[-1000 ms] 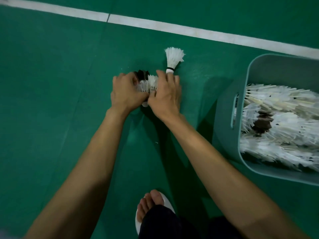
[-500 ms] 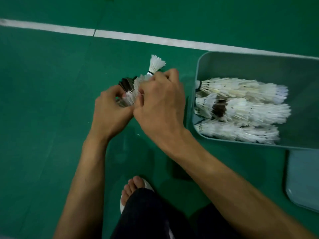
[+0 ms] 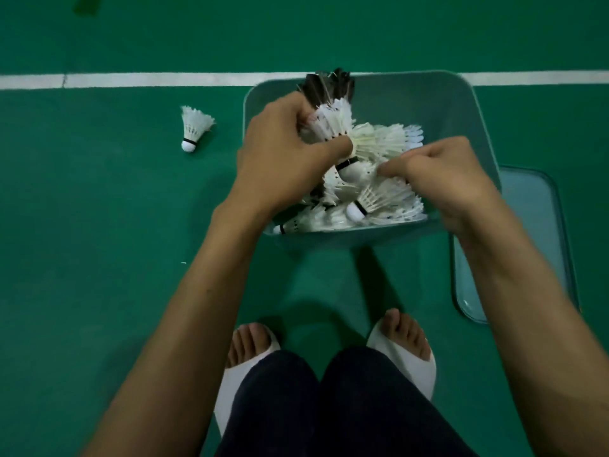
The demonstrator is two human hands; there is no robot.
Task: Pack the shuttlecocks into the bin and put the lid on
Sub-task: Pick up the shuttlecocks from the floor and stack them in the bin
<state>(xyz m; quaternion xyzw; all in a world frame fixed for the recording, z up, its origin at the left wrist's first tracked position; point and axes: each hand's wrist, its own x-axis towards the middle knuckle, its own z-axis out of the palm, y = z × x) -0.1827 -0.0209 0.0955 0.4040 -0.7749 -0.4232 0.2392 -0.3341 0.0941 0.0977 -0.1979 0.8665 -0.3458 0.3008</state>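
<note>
Green court floor (image 3: 99,225) under you, and your left hand (image 3: 283,153) grips a bunch of shuttlecocks (image 3: 333,123) over the bin (image 3: 461,103), corks toward you. Your right hand (image 3: 441,173) curls its fingers into the pile (image 3: 389,206) inside; whether it holds one, you can't tell. The lid (image 3: 534,225) lies flat at the bin's right edge, and a stray shuttlecock (image 3: 195,130) sits on the floor off its left side.

The bin (image 3: 435,103) is smooth matt plastic, and the lid (image 3: 527,232) is glossier. The shuttlecocks (image 3: 385,199) seem feathered; the floor (image 3: 115,225) is matt.
</note>
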